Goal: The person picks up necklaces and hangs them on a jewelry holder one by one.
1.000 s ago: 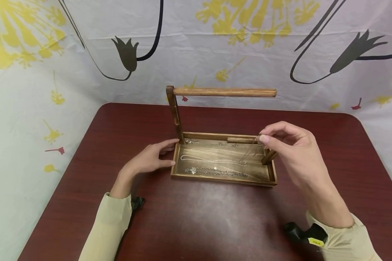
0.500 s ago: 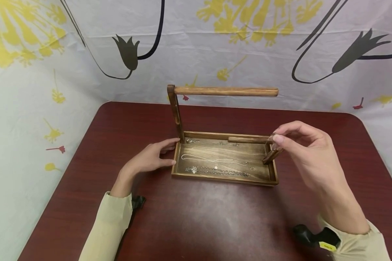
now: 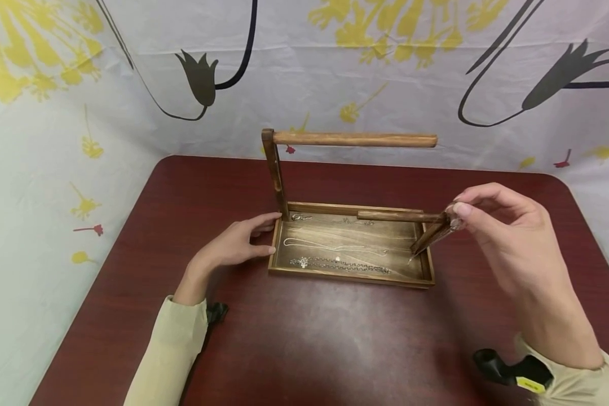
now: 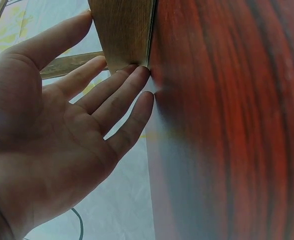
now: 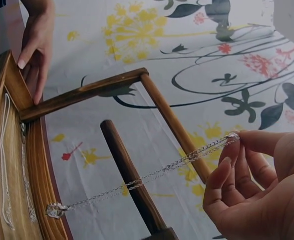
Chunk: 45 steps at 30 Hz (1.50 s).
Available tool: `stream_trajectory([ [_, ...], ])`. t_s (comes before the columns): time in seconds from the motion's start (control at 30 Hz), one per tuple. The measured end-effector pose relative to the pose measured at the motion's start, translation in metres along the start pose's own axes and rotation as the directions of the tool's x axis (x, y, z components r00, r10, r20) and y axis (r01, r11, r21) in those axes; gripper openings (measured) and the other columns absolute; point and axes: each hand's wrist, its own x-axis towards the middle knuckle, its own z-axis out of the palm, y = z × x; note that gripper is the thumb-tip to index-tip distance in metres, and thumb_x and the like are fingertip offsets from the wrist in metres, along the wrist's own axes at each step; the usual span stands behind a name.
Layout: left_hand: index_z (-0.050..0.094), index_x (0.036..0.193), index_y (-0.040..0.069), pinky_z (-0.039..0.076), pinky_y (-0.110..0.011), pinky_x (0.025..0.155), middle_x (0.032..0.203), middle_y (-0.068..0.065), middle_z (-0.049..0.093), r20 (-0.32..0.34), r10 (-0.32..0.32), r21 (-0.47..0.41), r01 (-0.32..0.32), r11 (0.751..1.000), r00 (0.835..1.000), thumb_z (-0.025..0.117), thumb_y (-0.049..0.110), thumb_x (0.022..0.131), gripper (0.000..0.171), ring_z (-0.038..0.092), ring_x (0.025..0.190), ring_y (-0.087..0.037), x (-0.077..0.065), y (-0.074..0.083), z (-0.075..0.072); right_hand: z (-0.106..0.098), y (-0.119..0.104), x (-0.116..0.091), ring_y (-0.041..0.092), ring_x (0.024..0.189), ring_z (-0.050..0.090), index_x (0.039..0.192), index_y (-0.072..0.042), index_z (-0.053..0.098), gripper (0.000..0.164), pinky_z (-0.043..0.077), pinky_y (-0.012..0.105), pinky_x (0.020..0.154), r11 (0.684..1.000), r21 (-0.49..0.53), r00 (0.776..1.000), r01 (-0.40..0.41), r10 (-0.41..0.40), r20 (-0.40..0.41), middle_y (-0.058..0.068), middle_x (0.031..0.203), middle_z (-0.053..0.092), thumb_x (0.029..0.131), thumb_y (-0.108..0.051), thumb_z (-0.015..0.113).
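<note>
A wooden jewelry stand has a shallow tray (image 3: 350,278), a tall left post with a high bar (image 3: 355,138), and a short right post with a lower bar (image 3: 396,216). My right hand (image 3: 523,248) pinches a silver chain necklace (image 5: 156,172) between thumb and fingertips, beside the short post's top. The chain hangs down past the lower bar, a sparkling pendant (image 5: 54,210) at its bottom. My left hand (image 3: 233,242) rests against the tray's left end, fingers extended; the left wrist view shows fingertips at the wood.
In the tray lie a thin pale chain (image 3: 330,246), a thicker chain with a flower-shaped piece (image 3: 303,262), and small jewelry pieces (image 3: 300,217) along the back. The stand sits on a dark red table (image 3: 335,338), with a printed cloth (image 3: 304,84) hanging behind.
My right hand has moved right with the necklace, from over the tray to the short post's outer side. The left hand stays at the tray's left end.
</note>
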Motion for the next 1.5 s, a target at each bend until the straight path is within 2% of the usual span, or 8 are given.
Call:
stream_trajectory([
  [0.17,0.036,0.155,0.018,0.043,-0.046,0.106,0.149,-0.007,0.048,0.001,-0.004,-0.001,0.004,1.000,1.000,0.074,0.019,0.092,0.073,0.047,0.135,-0.023,0.000,0.002,0.000,-0.010,-0.004,0.001,0.024,0.080,0.065,0.101,0.022,0.060,0.021,0.055,0.028,0.070,0.997,0.073,1.000,0.003,-0.002,-0.009,0.021,0.092,0.068,0.089,0.030,0.044],
  [0.3,0.036,0.155,0.018,0.043,-0.046,0.106,0.149,-0.008,0.048,0.001,-0.006,0.002,0.006,1.000,1.000,0.074,0.019,0.092,0.073,0.047,0.135,-0.023,0.001,0.001,0.000,-0.017,-0.009,0.002,0.024,0.076,0.063,0.102,0.022,0.060,0.021,0.054,0.025,0.067,0.999,0.027,0.999,0.027,-0.026,-0.036,0.020,0.091,0.068,0.089,0.029,0.045],
  [0.4,0.036,0.155,0.019,0.043,-0.045,0.107,0.149,-0.007,0.048,-0.001,-0.008,0.003,0.008,1.000,1.000,0.074,0.020,0.092,0.073,0.047,0.135,-0.023,0.001,0.001,0.000,-0.023,-0.012,0.004,0.023,0.074,0.063,0.104,0.022,0.059,0.022,0.054,0.024,0.066,0.999,0.032,0.998,0.034,-0.032,-0.046,0.020,0.091,0.068,0.090,0.029,0.044],
  [0.47,0.036,0.155,0.019,0.043,-0.045,0.107,0.149,-0.007,0.048,0.000,-0.007,-0.001,0.007,1.000,1.000,0.073,0.020,0.092,0.073,0.047,0.135,-0.023,0.001,0.000,0.000,-0.028,-0.012,0.004,0.024,0.075,0.063,0.105,0.023,0.059,0.024,0.054,0.025,0.067,0.997,0.076,0.999,0.028,-0.025,-0.045,0.021,0.092,0.068,0.089,0.030,0.042],
  [0.67,0.037,0.155,0.020,0.043,-0.046,0.106,0.149,-0.007,0.048,-0.006,-0.004,0.004,0.004,1.000,1.000,0.074,0.020,0.092,0.073,0.048,0.135,-0.023,0.001,-0.001,0.000,-0.038,-0.015,0.008,0.026,0.074,0.064,0.105,0.024,0.059,0.025,0.055,0.026,0.066,0.992,0.123,0.998,0.041,-0.035,-0.046,0.023,0.092,0.068,0.090,0.031,0.040],
  [0.83,0.037,0.155,0.021,0.043,-0.047,0.105,0.149,-0.006,0.048,-0.007,-0.001,0.010,0.001,1.000,1.000,0.075,0.021,0.091,0.074,0.048,0.135,-0.023,0.002,-0.002,0.000,-0.041,-0.019,0.014,0.028,0.073,0.065,0.103,0.027,0.056,0.023,0.055,0.028,0.065,0.981,0.180,0.996,0.073,-0.063,-0.056,0.027,0.090,0.067,0.089,0.032,0.039],
  [1.13,0.036,0.155,0.020,0.043,-0.046,0.106,0.150,-0.006,0.047,0.000,0.006,0.001,-0.006,1.000,1.000,0.076,0.022,0.091,0.076,0.047,0.135,-0.023,0.001,-0.001,-0.001,-0.043,-0.024,0.024,0.030,0.070,0.066,0.100,0.026,0.059,0.025,0.056,0.029,0.062,0.966,0.253,0.996,0.055,-0.034,-0.088,0.029,0.086,0.068,0.088,0.033,0.038],
  [1.5,0.037,0.155,0.021,0.042,-0.046,0.106,0.149,-0.006,0.047,0.000,0.001,0.000,-0.001,1.000,1.000,0.076,0.022,0.090,0.076,0.047,0.135,-0.023,0.001,-0.002,-0.001,-0.050,-0.028,0.035,0.031,0.066,0.065,0.100,0.027,0.058,0.023,0.055,0.029,0.057,0.962,0.260,0.992,0.079,-0.051,-0.114,0.030,0.086,0.068,0.087,0.033,0.040],
])
